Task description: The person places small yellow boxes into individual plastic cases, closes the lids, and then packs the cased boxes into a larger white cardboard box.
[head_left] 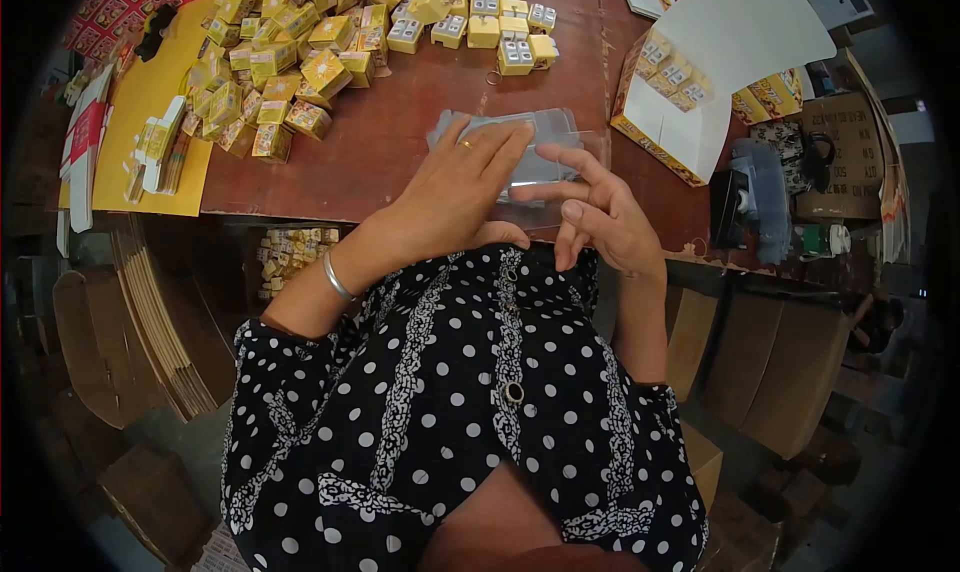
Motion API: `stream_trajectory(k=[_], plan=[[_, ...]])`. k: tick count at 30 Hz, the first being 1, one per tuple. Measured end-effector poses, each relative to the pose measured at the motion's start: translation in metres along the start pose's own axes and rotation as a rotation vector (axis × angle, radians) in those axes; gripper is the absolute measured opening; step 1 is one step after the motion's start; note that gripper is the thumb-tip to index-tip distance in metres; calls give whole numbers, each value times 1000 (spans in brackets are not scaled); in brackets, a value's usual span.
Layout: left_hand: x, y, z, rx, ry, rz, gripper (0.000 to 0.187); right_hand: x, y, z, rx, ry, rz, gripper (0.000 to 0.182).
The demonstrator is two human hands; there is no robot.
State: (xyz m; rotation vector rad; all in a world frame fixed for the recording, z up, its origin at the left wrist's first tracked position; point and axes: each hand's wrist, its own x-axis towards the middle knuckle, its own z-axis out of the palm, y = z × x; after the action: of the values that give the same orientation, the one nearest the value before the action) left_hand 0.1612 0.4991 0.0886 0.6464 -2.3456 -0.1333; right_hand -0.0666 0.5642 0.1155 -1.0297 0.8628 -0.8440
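Note:
Clear plastic pieces [560, 124], flat and see-through, lie in a loose stack at the table's front edge before me. Across their left part rests my left hand [455, 187], fingers stretched out together and thumb toward the table edge; it covers much of the stack. My right hand [605, 207] hovers at the stack's right side, palm turned inward. Its index and middle fingers reach out over the plastic, while the others are bent, with nothing visible between them. Beyond the stack, a small metal ring [493, 77] shows by several yellow blocks with grey-white tops [515, 50].
A big pile of small yellow printed boxes [280, 62] fills the back left. An open display carton [660, 137] holding yellow pieces stands at right. Flat printed cards [160, 147] lie on a yellow sheet [195, 62]. Below the table are cardboard boxes [770, 362].

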Motion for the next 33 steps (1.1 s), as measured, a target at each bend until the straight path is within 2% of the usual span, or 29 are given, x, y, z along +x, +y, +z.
stream_trajectory(k=[1,2,5,7,8,10,11,12,13,14,15,17,18,19,20,22,24,25,26,28,29,33], plan=[[-5,1,1,33,-71,-7,71,1,0,2,6,19,11,66],[-8,2,1,37,-70,-10,71,2,0,3,5,13,11,66],[-22,1,6,-111,-127,-113,62,5,-6,6,-25,-25,40,64],[-31,-1,8,-195,-72,-113,55,4,-21,2,-143,-17,39,47],[-35,-5,5,-191,-66,-119,55,7,-25,-7,-147,-25,41,47],[-43,-10,-3,-584,-10,-383,45,21,-34,-27,-297,274,-226,28],[-44,-11,-7,-582,-7,-385,45,35,-35,-31,-316,422,-297,21],[-45,-10,-13,-840,32,-583,44,53,-34,-37,-317,420,-297,21],[-46,-10,-16,-1100,73,-781,42,73,-30,-45,-514,473,-314,21],[-50,-11,-16,-1100,78,-782,42,89,-26,-51,-713,521,-331,20],[-54,-14,-14,-1179,118,-822,42,104,-20,-56,-717,511,-335,20],[-62,-17,-17,-1241,192,-877,43,136,-15,-49,-930,449,-203,17],[-67,-17,-20,-1267,200,-911,47,146,-15,-42,-769,371,-177,17],[-71,-16,-23,-1294,209,-944,51,159,-18,-30,-768,337,-181,17],[-74,-15,-26,-1295,197,-949,58,172,-21,-18,-671,249,-231,18],[-83,-11,-30,-1314,222,-911,58,199,-17,3,-566,148,-278,20],[-91,-7,-32,-1332,242,-865,58,231,-12,25,-863,77,-528,24],[-93,-4,-31,-1348,270,-797,56,243,-12,33,-876,-4,-409,37],[-96,-3,-32,-1364,298,-728,54,253,-7,43,-877,-24,-414,37],[-99,-7,-38,-1369,309,-713,52,268,4,63,-1196,-33,-735,48],[-101,-8,-41,-1387,297,-694,51,271,5,71,-1231,-83,-773,60],[-109,-10,-42,-1480,354,-712,50,296,20,77,-1306,-146,-856,63]])
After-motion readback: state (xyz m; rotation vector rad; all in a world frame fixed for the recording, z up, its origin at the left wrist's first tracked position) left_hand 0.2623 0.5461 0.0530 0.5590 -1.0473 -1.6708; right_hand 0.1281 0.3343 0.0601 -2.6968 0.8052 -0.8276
